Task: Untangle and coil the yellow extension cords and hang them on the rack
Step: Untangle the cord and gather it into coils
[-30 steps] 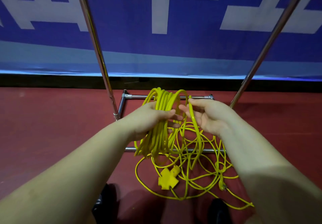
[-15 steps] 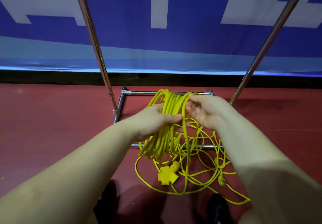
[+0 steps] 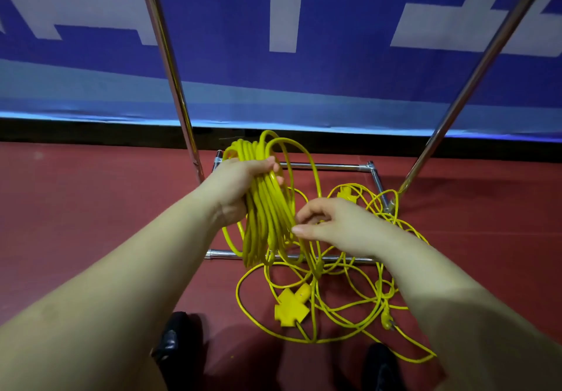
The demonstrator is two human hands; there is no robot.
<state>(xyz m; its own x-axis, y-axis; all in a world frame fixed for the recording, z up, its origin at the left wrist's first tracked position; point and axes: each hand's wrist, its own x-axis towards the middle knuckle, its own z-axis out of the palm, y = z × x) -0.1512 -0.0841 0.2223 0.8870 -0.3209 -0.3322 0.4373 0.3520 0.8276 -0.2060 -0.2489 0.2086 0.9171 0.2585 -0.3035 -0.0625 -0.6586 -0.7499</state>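
My left hand grips a thick coil of yellow extension cord near its top, the loops hanging down over the rack's base. My right hand is lower and to the right, its fingers curled round a single strand that runs from the coil into a loose tangle of yellow cord on the floor. A yellow multi-way socket lies in that tangle, with a plug to its right. The chrome rack rises in two poles; its top is out of view.
The rack's base frame lies on the red floor under the cords. A blue and white banner covers the wall behind. My two black shoes stand at the bottom edge.
My right hand has dropped down and right from the top of the coil to a strand lower down. My left hand has lifted the coil slightly and shifted it left.
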